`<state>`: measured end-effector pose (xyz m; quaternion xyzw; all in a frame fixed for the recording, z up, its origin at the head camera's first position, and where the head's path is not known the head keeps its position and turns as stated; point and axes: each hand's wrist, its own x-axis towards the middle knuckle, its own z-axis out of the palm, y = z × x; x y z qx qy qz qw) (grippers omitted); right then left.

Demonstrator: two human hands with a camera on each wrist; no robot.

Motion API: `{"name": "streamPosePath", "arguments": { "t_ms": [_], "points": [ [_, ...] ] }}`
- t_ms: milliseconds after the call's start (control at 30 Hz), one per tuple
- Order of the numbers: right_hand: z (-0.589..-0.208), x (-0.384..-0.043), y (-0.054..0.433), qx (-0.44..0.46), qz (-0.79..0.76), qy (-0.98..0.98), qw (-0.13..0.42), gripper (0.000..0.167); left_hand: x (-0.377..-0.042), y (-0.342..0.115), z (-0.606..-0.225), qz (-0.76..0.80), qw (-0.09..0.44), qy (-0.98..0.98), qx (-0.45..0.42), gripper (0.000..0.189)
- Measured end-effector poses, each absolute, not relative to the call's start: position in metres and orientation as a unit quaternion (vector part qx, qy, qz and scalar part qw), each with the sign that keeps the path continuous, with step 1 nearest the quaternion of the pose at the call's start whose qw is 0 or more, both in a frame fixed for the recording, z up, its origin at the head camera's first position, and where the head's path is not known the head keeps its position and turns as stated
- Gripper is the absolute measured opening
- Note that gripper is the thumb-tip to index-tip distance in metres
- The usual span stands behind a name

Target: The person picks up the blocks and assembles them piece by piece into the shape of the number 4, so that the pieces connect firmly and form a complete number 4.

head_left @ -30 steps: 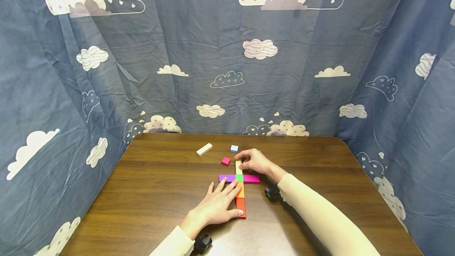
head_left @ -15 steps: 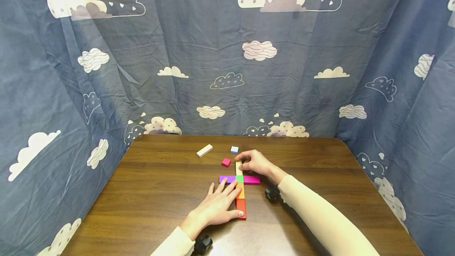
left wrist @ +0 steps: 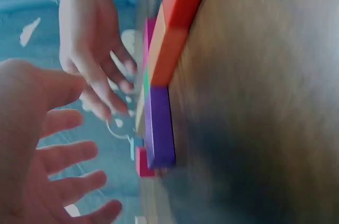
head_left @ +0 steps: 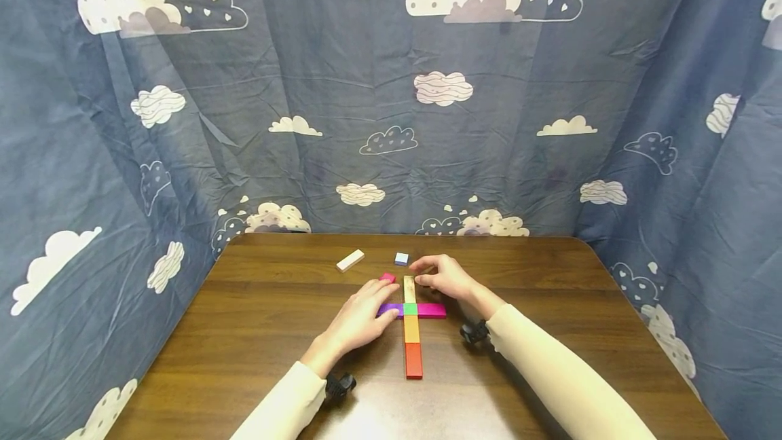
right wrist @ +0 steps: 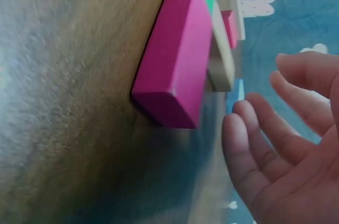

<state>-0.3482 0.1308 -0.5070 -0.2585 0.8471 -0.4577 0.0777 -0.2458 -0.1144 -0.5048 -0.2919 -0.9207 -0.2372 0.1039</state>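
Note:
Coloured blocks form a cross on the table: a green block point(head_left: 410, 309) in the middle, purple point(head_left: 391, 309) left, magenta point(head_left: 432, 311) right, a pale wooden block point(head_left: 409, 288) on the far side, then an orange block point(head_left: 412, 328) and a red block point(head_left: 413, 360) on the near side. My left hand point(head_left: 359, 316) hovers over the purple block's left end, fingers spread and holding nothing, as the left wrist view shows. Just right of the pale block, my right hand point(head_left: 451, 278) has loosely bent fingers and nothing in its grasp.
Beyond the left fingers lies a crimson block point(head_left: 387, 278), partly hidden. A light blue block point(head_left: 401, 259) and a white block point(head_left: 350, 261) lie farther back on the brown table point(head_left: 263, 318). A cloud-patterned curtain point(head_left: 318, 168) hangs behind.
My left hand has lifted off the orange and red blocks and moved forward and left. My right hand has let go of the pale block and shifted slightly right.

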Motion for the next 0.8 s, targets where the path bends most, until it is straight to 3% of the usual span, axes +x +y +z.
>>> {"name": "streamPosePath", "arguments": {
  "t_ms": [267, 433, 600, 800],
  "points": [
    [-0.502, -0.328, 0.137, -0.232, -0.488, 0.839, 0.066, 0.027, -0.292, -0.129, -0.513, -0.261, 0.161, -0.920, -0.245, 0.031],
    [-0.505, -0.306, 0.148, -0.217, -0.492, 0.842, 0.035, 0.024, -0.307, -0.130, -0.519, -0.263, 0.123, -0.926, -0.242, 0.033],
    [-0.496, -0.281, 0.155, -0.211, -0.528, 0.822, 0.042, 0.024, -0.315, -0.127, -0.525, -0.262, 0.096, -0.924, -0.261, 0.035],
    [-0.511, -0.281, 0.161, -0.203, -0.528, 0.823, 0.044, 0.028, -0.324, -0.125, -0.531, -0.253, 0.080, -0.925, -0.272, 0.035]
  ]
}}
